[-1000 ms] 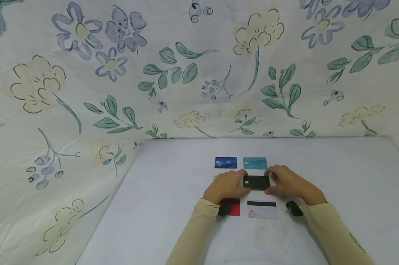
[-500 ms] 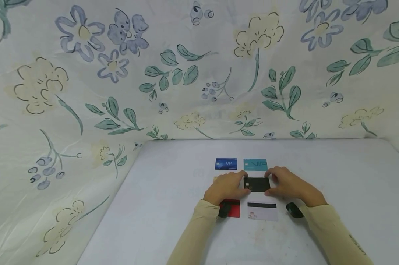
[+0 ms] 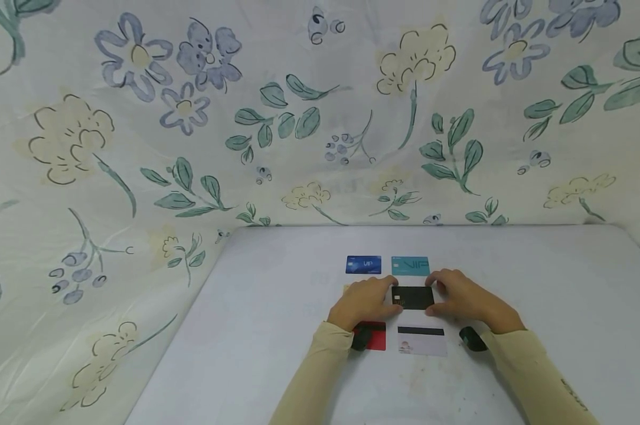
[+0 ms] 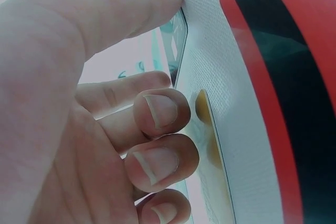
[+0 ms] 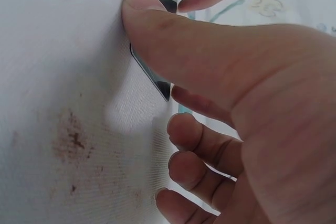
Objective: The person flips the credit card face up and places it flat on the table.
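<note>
A black bank card (image 3: 412, 298) marked VIP lies on the white table, in the middle row of cards. My left hand (image 3: 361, 300) pinches its left end, thumb at the near corner and index finger at the far one. The right end is held the same way by my right hand (image 3: 471, 300). In the right wrist view the thumb (image 5: 173, 51) touches the card's edge, while the other fingers curl loosely beside it. A yellowish card (image 4: 215, 156) stays mostly hidden under the left hand in the head view.
Behind the black card lie a blue card (image 3: 363, 264) and a teal card (image 3: 410, 265). In front are a red card (image 3: 377, 339), partly covered by the left wrist's camera, and a white card (image 3: 422, 342) with a dark stripe. A floral cloth (image 3: 320, 118) hangs behind the table.
Both hands keep their hold on the black card, which stays in place among the other cards. Only the head view has tilted slightly, so everything sits a little lower.
</note>
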### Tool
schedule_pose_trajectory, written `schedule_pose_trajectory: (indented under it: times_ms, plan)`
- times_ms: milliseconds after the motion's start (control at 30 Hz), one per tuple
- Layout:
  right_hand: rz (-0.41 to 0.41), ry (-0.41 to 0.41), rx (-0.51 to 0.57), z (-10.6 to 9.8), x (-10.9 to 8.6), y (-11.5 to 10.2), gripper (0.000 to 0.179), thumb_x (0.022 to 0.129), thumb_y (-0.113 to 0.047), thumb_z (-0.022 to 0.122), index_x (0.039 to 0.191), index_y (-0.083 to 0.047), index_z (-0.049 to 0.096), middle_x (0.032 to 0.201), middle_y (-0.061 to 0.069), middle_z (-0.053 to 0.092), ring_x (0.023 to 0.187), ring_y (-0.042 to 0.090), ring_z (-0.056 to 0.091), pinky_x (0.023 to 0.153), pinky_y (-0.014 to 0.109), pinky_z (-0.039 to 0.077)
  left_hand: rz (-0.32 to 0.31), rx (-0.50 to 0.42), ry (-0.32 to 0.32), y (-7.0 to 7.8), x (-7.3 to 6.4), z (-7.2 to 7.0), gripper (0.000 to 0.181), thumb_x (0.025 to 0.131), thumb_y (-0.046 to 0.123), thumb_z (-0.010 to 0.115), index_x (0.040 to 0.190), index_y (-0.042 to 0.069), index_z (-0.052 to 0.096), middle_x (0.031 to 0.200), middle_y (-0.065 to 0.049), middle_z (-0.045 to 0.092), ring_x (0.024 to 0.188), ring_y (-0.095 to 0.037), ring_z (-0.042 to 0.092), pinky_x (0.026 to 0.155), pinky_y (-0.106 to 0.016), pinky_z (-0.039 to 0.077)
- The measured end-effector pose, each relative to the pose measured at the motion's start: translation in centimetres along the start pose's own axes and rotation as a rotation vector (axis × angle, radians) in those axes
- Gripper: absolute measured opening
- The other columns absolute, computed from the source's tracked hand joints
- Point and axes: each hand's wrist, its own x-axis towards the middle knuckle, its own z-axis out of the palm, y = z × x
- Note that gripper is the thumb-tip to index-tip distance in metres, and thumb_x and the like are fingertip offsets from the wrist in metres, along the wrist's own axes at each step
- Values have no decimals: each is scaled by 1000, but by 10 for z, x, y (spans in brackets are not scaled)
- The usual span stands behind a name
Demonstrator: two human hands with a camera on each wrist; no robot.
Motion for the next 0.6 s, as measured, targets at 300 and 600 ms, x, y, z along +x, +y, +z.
schedule_pose_trajectory:
  times_ms: [300,600]
  plan:
    - [9,0,-9,3,-2,0,62,78,-28,91,129,-4,64,109,10,62,102,25,54,92,45,54,-2,9,-10,1,-3,2,59,94,45,70,145,21,55,120,-5,72,91,-15,62,87,-38,58]
    - [-27,35,-16,-4,-3,-4,63,81,-31,89,131,-4,63,105,9,59,100,24,52,83,38,51,-21,-86,29,-8,-5,-9,58,94,48,70,144,23,57,108,0,74,86,-13,63,82,-35,59]
